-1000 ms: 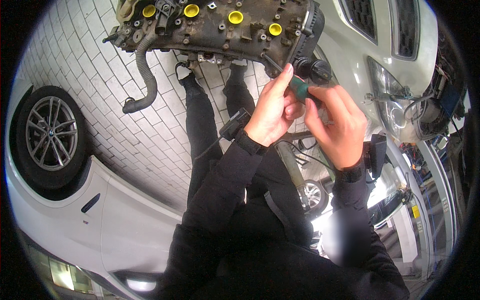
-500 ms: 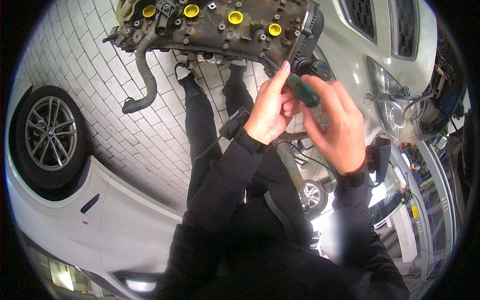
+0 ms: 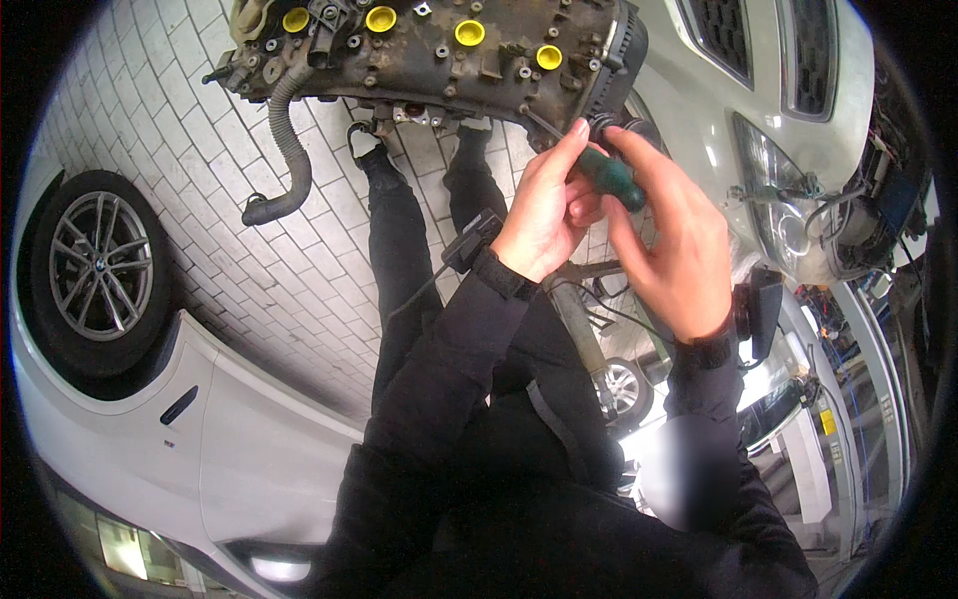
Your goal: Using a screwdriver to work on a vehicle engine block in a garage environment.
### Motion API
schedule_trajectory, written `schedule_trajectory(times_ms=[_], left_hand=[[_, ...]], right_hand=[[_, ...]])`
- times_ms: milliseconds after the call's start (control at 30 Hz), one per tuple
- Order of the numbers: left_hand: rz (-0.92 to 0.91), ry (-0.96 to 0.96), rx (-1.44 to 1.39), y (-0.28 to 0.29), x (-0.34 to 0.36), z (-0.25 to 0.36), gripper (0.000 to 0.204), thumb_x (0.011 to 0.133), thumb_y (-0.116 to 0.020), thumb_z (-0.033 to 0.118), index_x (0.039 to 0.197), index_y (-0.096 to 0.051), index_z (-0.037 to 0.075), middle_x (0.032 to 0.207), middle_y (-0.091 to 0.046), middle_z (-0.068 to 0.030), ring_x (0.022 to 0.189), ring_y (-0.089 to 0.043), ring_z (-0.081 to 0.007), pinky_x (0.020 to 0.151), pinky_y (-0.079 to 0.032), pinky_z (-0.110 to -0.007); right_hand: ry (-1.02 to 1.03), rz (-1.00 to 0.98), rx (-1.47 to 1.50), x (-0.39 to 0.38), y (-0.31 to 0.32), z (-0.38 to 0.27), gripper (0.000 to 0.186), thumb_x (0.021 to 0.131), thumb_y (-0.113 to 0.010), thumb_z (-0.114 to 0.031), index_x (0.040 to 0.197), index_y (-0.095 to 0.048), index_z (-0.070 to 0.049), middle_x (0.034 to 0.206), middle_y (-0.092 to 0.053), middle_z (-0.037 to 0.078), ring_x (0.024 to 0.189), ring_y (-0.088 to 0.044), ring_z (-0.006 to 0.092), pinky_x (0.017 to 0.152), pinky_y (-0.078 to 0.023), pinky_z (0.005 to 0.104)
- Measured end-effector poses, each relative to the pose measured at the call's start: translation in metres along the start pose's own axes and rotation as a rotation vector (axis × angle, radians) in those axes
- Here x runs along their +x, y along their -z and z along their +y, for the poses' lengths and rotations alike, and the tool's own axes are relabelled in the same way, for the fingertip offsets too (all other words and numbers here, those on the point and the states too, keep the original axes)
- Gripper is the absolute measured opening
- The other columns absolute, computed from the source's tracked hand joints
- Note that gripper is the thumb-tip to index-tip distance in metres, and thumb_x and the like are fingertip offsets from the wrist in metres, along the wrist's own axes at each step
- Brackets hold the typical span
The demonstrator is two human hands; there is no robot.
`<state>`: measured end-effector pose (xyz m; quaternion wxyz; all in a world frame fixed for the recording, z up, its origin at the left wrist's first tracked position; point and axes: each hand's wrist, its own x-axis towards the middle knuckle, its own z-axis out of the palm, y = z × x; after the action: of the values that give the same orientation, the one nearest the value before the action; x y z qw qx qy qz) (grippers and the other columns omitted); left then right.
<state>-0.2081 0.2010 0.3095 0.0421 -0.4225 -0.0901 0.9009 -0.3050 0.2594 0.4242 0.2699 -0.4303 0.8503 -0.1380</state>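
A screwdriver with a dark green handle (image 3: 612,180) lies between my hands. Its thin shaft slants up and left to the lower edge of a dirty dark engine (image 3: 419,70), near that engine's right end. My left hand (image 3: 547,210) is closed around the front of the handle, thumb laid along it toward the shaft. On the handle's rear part rest the curled fingers and thumb of my right hand (image 3: 674,235). Where the tip meets the engine is too small to make out. Round yellow plugs (image 3: 469,33) sit in a row on the engine top.
A ribbed grey hose (image 3: 289,135) hangs from the engine's left side. The front of a pale car (image 3: 689,110) stands close on the right. At left is a white car (image 3: 269,409) with its wheel (image 3: 100,265). My feet stand on brick-patterned floor (image 3: 339,255) below the engine.
My right hand has shifted slightly on the screwdriver handle, its index finger now straighter and more of the green handle showing. The left hand keeps its hold, almost unmoved.
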Motion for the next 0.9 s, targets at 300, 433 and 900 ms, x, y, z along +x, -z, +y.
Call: schedule_trajectory(times_ms=[300,433,900], left_hand=[[0.004,-0.012,0.009,0.003,0.004,0.000,0.033,0.102,-0.060,0.043,0.092,-0.063,0.012,0.070,-0.057,0.0049,0.053,-0.041,-0.0041,0.048,-0.032,-0.021],[-0.009,-0.046,0.001,0.004,0.004,0.002,0.027,0.100,-0.062,0.044,0.100,-0.064,0.017,0.078,-0.060,0.0058,0.061,-0.050,-0.0041,0.053,-0.039,-0.020],[-0.024,0.032,0.005,0.011,0.007,-0.004,0.025,0.099,-0.061,0.043,0.098,-0.065,0.018,0.083,-0.067,0.0051,0.067,-0.061,-0.0053,0.060,-0.048,-0.022]], right_hand=[[-0.148,-0.011,0.027,0.002,-0.003,-0.001,0.047,0.092,-0.066,-0.004,0.137,-0.059,-0.010,0.103,-0.073,0.017,0.065,-0.065,0.0210,0.065,-0.054,0.0326],[-0.066,-0.051,0.119,-0.001,-0.005,0.000,0.049,0.092,-0.069,-0.007,0.139,-0.058,-0.011,0.105,-0.073,0.016,0.060,-0.063,0.0175,0.062,-0.053,0.0305],[-0.108,-0.019,0.044,0.002,-0.008,0.000,0.046,0.091,-0.067,-0.004,0.136,-0.061,-0.010,0.093,-0.071,0.016,0.061,-0.066,0.0257,0.064,-0.053,0.0331]])
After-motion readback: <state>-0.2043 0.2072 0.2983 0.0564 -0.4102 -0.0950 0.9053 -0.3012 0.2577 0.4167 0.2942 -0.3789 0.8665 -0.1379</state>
